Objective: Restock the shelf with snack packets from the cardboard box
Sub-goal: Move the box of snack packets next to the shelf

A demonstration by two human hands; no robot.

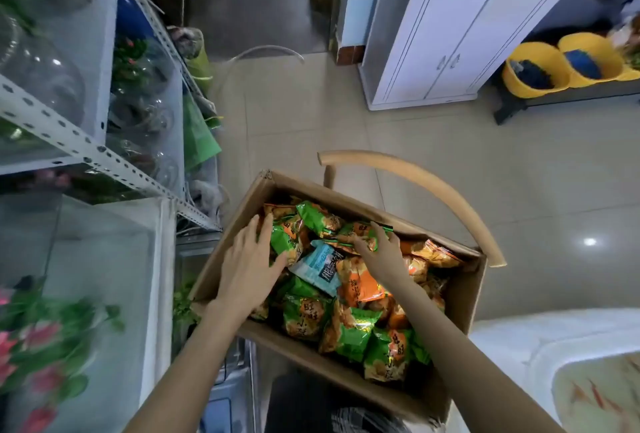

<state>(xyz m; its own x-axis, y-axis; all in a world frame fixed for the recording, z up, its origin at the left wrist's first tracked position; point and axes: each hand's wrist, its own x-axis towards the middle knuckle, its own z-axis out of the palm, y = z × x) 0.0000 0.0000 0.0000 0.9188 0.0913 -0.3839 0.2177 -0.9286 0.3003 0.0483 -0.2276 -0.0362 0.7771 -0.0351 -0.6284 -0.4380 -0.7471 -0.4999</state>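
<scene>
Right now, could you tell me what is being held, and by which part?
Right hand grips a green-orange packet by its edge; left hand rests on packets.

- Flowers (41,335) at lower left: blurred, cut by the edge.
- Shelf (79,146): cut off left, its contents unclear.
- Chair (433,186): seat hidden behind the box (464,294).

A white cabinet (450,34) stands on the beige tiled floor (433,141) beside yellow tubs (517,80).

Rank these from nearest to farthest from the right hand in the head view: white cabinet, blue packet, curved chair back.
1. blue packet, just left of the right hand
2. curved chair back, behind the box
3. white cabinet, far off, top right
</scene>
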